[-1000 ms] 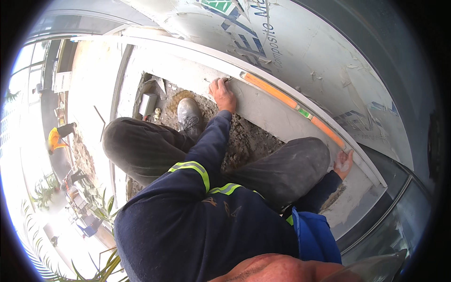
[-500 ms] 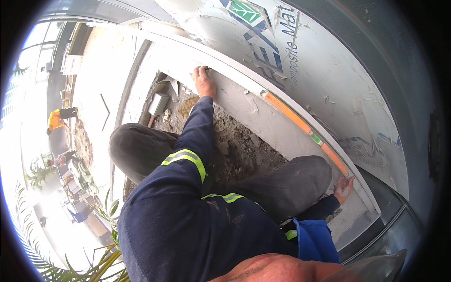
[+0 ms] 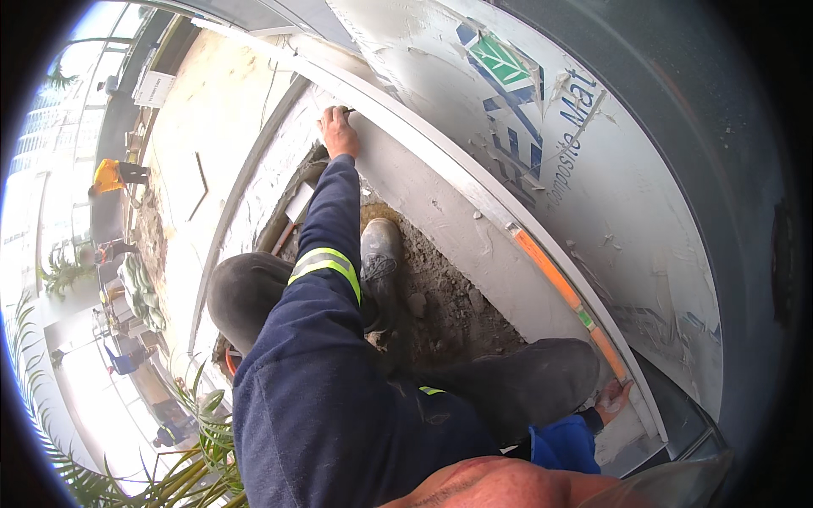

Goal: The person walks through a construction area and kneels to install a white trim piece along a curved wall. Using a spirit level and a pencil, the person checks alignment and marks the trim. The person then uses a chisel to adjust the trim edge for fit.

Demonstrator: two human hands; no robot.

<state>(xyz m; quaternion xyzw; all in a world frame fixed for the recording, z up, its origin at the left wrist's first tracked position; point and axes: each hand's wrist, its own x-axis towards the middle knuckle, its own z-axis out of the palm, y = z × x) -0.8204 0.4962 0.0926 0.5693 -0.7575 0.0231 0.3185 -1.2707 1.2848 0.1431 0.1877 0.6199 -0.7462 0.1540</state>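
Observation:
My left hand (image 3: 337, 133) is at the far end of a pale grey plastered ledge (image 3: 415, 165), closed on a thin, dark, pencil-like thing whose tip sticks out by the fingers. A long pale straight bar (image 3: 394, 118) runs along the ledge's outer edge. Against that bar lies an orange spirit level (image 3: 548, 268) with a green vial section. At the level's near end, my right hand (image 3: 611, 400) is closed with its fingertips against it. Part of that hand is in shadow.
A boot (image 3: 380, 254) stands on the rough soil (image 3: 449, 292) inside the ledge. A film-covered panel (image 3: 627, 195) rises on the right. Palm leaves (image 3: 199, 444) hang at lower left; a person in a yellow top (image 3: 107, 175) is farther off. A blue cloth-like piece (image 3: 563, 447) hangs near my right arm.
My left hand has moved a little toward the far left along the ledge, and the dark thing's tip now shows. The view has shifted, bringing the boot into sight. My right hand stays by the level.

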